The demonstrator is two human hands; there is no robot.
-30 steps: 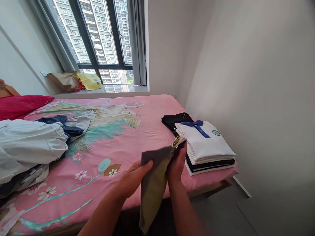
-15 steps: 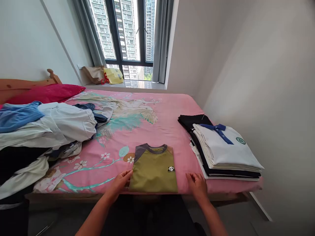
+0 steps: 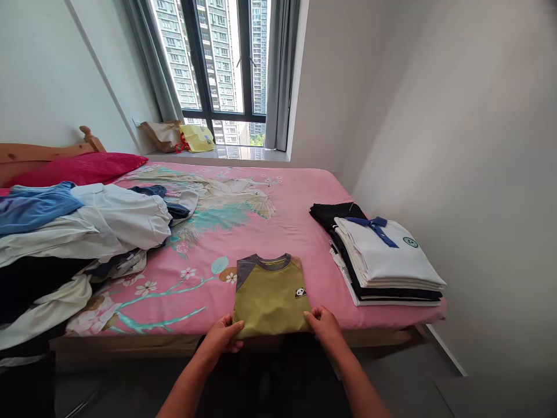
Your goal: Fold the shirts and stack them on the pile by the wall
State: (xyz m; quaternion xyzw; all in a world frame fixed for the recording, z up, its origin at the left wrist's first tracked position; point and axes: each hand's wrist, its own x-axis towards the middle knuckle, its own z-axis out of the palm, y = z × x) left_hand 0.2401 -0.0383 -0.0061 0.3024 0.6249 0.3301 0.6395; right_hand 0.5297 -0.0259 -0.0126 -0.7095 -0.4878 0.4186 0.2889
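A folded olive-green T-shirt (image 3: 270, 296) with grey and brown shoulders and a small panda print lies at the bed's front edge, collar pointing away from me. My left hand (image 3: 223, 337) pinches its near left corner between thumb and fingers. At the near right corner, my right hand (image 3: 322, 326) grips the fabric the same way. The lower edge of the T-shirt reaches slightly over the edge of the bed. The fingers beneath the cloth are partly hidden.
To the right stands a stack of folded clothes (image 3: 387, 255), a white polo with a blue collar on top. A loose heap of clothes (image 3: 117, 220) covers the left side. A red pillow (image 3: 82, 168) lies behind it on the pink bedsheet (image 3: 296, 203). Bags (image 3: 198, 138) sit on the windowsill.
My right hand has moved left from the bare sheet onto the T-shirt's near right corner. My left hand has shifted down to the near left corner and taken hold. The view has shifted slightly.
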